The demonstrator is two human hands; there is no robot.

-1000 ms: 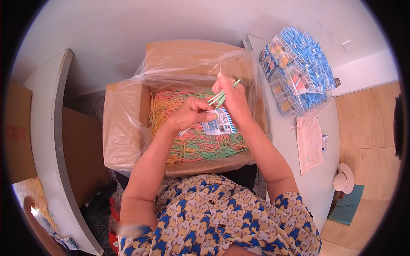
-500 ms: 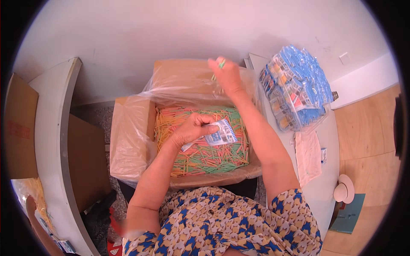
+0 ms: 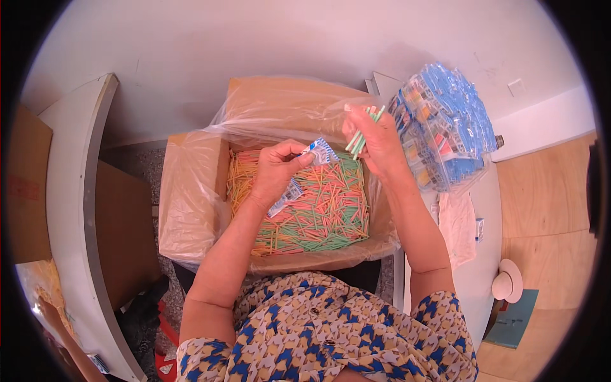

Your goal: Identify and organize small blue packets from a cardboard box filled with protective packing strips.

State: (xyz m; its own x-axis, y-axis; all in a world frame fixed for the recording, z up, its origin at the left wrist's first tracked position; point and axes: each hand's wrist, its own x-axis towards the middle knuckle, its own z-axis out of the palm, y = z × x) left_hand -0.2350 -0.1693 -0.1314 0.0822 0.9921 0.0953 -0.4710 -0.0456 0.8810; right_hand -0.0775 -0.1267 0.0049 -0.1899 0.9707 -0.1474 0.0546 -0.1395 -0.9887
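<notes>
Left hand [image 3: 278,170], center frame, had thumb and fingers pinched shut on a blue-striped packet [image 3: 323,153]; couldn't tell whether the striped piece below the palm was part of it. Right hand [image 3: 380,140], right of center, fingers curled round a bundle of mostly green sticks [image 3: 358,144], apart from the packet. Progress: held sticks were outside the packet; plenty lay loose in the plastic-lined carton [image 3: 267,102]; a big packet pile [image 3: 445,114] stood upper right. White table [image 3: 468,286] at right carried a pink cloth [image 3: 457,229]. Pale wall [image 3: 191,57] behind, speckled floor [image 3: 145,162] left.
</notes>
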